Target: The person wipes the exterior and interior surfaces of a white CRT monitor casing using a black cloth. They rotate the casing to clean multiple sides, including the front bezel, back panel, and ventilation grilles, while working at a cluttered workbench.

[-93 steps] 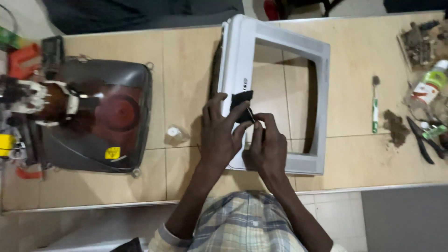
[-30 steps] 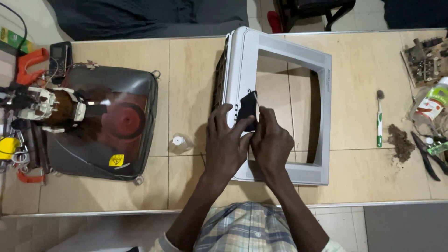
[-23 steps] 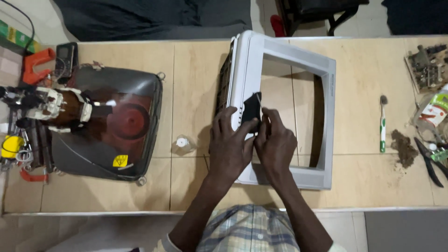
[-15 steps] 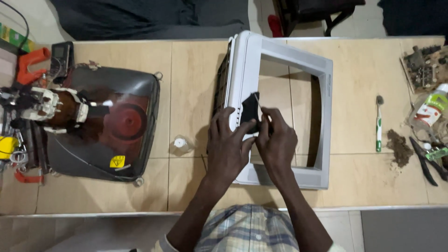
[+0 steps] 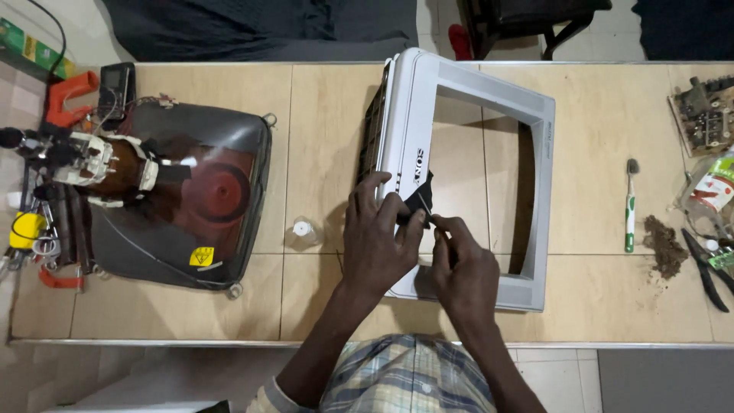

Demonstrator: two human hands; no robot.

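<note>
A light grey television front frame (image 5: 543,145) lies on the tan table with its screen opening bare. My left hand (image 5: 378,241) rests on the frame's left bar and pinches a small black piece (image 5: 420,203) against it. Just to its right, my right hand (image 5: 466,268) is closed on a thin metal tool whose tip meets the black piece. Both forearms reach in from the bottom edge over a plaid shirt.
A picture tube (image 5: 187,203) with its neck and wiring lies at the left, beside a small clear bottle (image 5: 304,231). A toothbrush (image 5: 630,203), a dirt pile (image 5: 664,252), pliers (image 5: 707,268), a bottle (image 5: 711,187) and a circuit board (image 5: 707,111) sit at the right.
The black piece and both hands have slid down the frame's left bar toward me. My right hand has drawn back a little from my left hand.
</note>
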